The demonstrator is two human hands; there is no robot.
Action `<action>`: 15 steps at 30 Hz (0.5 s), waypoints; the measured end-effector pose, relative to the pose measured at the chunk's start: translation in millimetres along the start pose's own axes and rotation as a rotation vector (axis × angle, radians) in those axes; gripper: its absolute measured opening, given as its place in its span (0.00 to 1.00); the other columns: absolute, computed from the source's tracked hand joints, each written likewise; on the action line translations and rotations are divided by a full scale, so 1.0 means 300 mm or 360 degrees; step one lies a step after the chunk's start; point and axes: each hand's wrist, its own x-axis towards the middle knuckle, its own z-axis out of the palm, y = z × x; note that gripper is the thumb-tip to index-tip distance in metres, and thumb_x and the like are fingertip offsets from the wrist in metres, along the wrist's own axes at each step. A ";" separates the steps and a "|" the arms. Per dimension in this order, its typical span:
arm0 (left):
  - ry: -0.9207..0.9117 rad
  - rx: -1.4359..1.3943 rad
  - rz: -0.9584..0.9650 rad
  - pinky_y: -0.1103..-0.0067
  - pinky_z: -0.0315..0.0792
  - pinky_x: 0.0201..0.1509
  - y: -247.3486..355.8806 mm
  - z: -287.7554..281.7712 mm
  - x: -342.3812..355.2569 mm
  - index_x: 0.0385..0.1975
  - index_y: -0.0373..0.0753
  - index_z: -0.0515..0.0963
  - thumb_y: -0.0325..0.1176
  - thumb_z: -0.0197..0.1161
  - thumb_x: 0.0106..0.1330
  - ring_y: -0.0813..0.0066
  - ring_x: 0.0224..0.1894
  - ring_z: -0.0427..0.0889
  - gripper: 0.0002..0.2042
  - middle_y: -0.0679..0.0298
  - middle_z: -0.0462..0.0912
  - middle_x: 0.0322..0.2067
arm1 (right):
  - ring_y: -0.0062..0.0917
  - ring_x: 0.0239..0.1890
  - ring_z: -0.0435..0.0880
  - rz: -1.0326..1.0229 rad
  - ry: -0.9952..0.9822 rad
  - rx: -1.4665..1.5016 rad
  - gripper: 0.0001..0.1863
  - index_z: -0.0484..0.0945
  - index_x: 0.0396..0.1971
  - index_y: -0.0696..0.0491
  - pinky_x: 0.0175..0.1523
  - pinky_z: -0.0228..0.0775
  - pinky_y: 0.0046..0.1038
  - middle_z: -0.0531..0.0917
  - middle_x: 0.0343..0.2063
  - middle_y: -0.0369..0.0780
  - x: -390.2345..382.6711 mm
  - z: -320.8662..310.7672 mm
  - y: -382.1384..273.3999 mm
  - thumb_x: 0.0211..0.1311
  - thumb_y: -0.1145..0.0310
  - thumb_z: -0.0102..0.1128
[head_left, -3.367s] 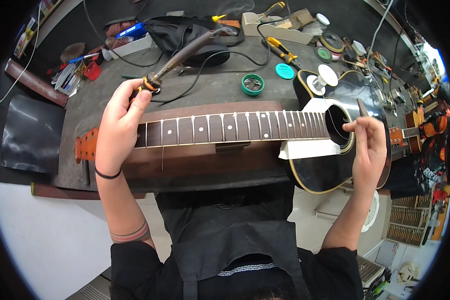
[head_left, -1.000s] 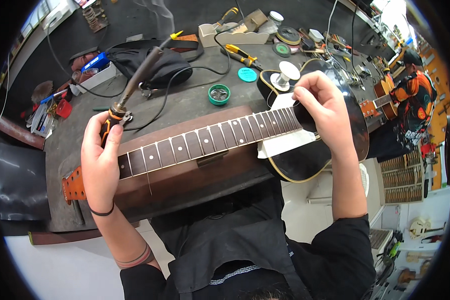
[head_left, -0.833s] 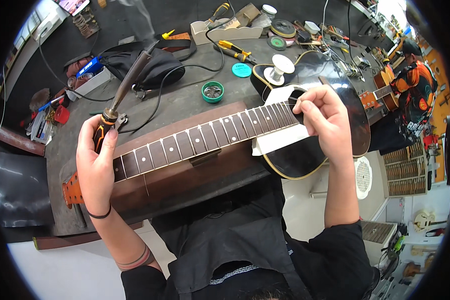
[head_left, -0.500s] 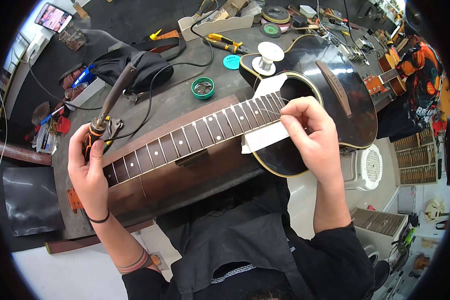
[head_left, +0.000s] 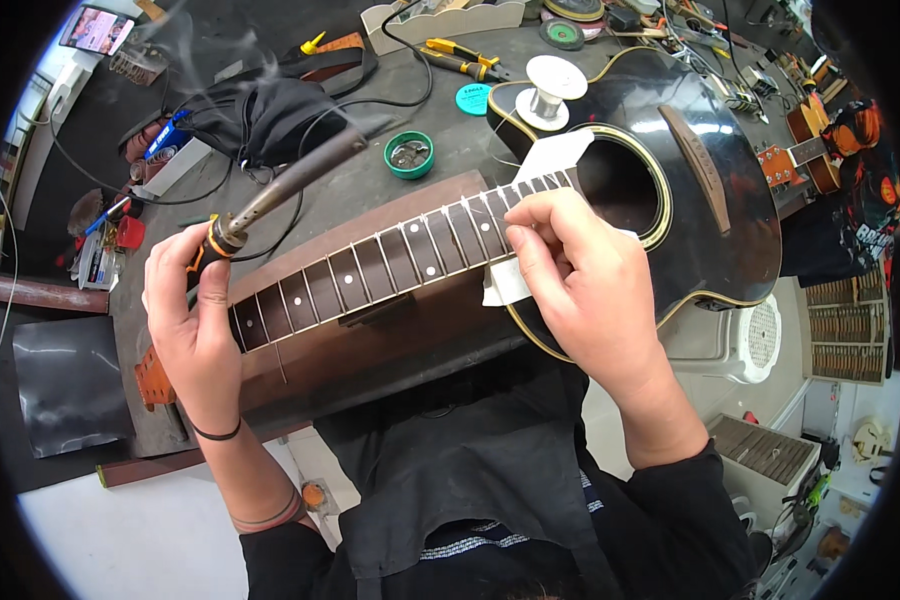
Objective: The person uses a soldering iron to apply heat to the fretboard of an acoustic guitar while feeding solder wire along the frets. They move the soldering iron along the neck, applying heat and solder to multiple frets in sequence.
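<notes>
A black acoustic guitar (head_left: 735,270) lies across the bench, its fretted fingerboard (head_left: 373,268) running left to the orange-brown headstock (head_left: 153,380). My left hand (head_left: 195,320) is closed round the handle of a soldering iron (head_left: 305,180), whose dark barrel slants up and right above the neck. At the body end of the fingerboard, my right hand (head_left: 595,285) pinches thin solder wire; its fingers partly hide the wire. A white spool (head_left: 557,80) of the wire stands on the guitar body. White pieces of paper or tape (head_left: 552,157) lie beside the fingerboard's end.
Beyond the neck stand a green bowl (head_left: 408,155) and a teal round lid (head_left: 473,99). Yellow-handled pliers (head_left: 460,62), a black bag (head_left: 260,125) and a cable lie farther back. A white stool (head_left: 755,335) is at right, near another person's patterned shirt (head_left: 870,180).
The soldering iron has tilted over toward the right, and smoke now rises at the upper left. My right hand has moved left along the fingerboard. The whole view has shifted slightly.
</notes>
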 end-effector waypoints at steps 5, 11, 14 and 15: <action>-0.0010 0.0339 0.0294 0.66 0.66 0.74 0.049 -0.007 0.002 0.60 0.37 0.89 0.28 0.71 0.79 0.59 0.58 0.87 0.14 0.58 0.91 0.55 | 0.20 0.25 0.86 0.0012 0.0044 0.0021 0.04 0.84 0.46 0.58 0.34 0.76 0.26 0.89 0.27 0.40 0.000 0.014 0.001 0.79 0.77 0.72; -0.0046 0.0563 0.0586 0.66 0.64 0.74 0.110 -0.053 0.046 0.58 0.38 0.90 0.27 0.73 0.74 0.60 0.56 0.87 0.14 0.59 0.92 0.52 | 0.23 0.25 0.88 0.0030 -0.0010 -0.0130 0.05 0.84 0.46 0.57 0.33 0.77 0.27 0.90 0.28 0.40 0.009 0.018 -0.018 0.78 0.76 0.72; -0.0062 0.0603 0.0690 0.65 0.64 0.73 0.131 -0.066 0.069 0.57 0.38 0.91 0.26 0.75 0.72 0.60 0.54 0.88 0.15 0.60 0.92 0.50 | 0.22 0.25 0.87 0.0041 -0.0010 -0.0126 0.05 0.84 0.46 0.57 0.33 0.77 0.27 0.91 0.28 0.40 0.009 0.025 -0.017 0.78 0.76 0.73; -0.0072 0.0617 0.0722 0.65 0.64 0.73 0.137 -0.069 0.077 0.57 0.38 0.91 0.26 0.75 0.71 0.60 0.54 0.88 0.15 0.59 0.92 0.50 | 0.22 0.24 0.87 0.0037 -0.0004 -0.0123 0.05 0.84 0.45 0.57 0.33 0.76 0.27 0.91 0.28 0.40 0.010 0.027 -0.015 0.78 0.76 0.73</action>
